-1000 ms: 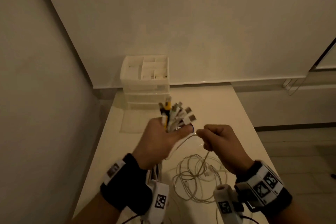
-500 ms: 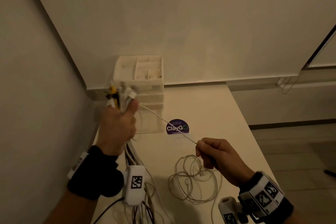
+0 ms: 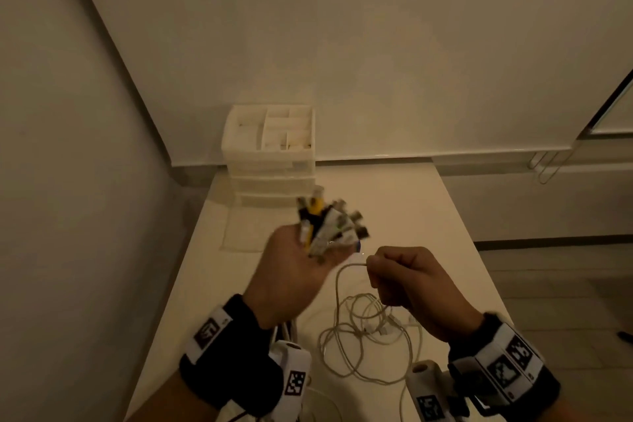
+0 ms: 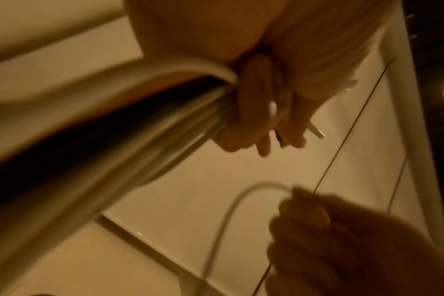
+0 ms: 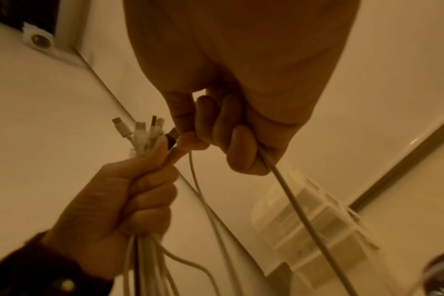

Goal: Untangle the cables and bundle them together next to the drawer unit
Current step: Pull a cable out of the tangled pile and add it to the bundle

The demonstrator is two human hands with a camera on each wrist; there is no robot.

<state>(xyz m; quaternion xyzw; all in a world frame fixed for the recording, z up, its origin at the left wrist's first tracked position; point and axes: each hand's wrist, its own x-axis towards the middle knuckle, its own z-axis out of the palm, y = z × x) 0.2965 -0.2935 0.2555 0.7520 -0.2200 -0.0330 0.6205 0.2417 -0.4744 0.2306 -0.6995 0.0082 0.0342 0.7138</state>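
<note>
Most of the cables point(image 3: 322, 226) are already gathered: your left hand point(image 3: 294, 271) has its fingers point(image 5: 150, 192) wrapped tight round a bunch of them, plug ends fanned out above the fist and the cords trailing down past your wrist toward the bench point(image 3: 411, 216). Your right hand point(image 3: 407, 281), just beside it, is closed on one thin white cable point(image 3: 337, 288), thumb and curled fingers point(image 5: 241, 140) pinching it near its end. That cable runs in a slack arc down to a loose tangle of loops point(image 3: 366, 339) lying on the bench below your hands.

By my reading, you are partway through. One bunch is in hand, but the white tangle has yet to be pulled straight and added, and nothing has yet been laid down as a finished bundle. The drawer unit point(image 3: 270, 161) stands at the far left corner of the bench, against the wall, and the bare space beside it is where the bundle belongs.

Round you the light is dim and yellowish. The bench is pale and smooth, set into a corner of plain walls, with darker floor to its right.
</note>
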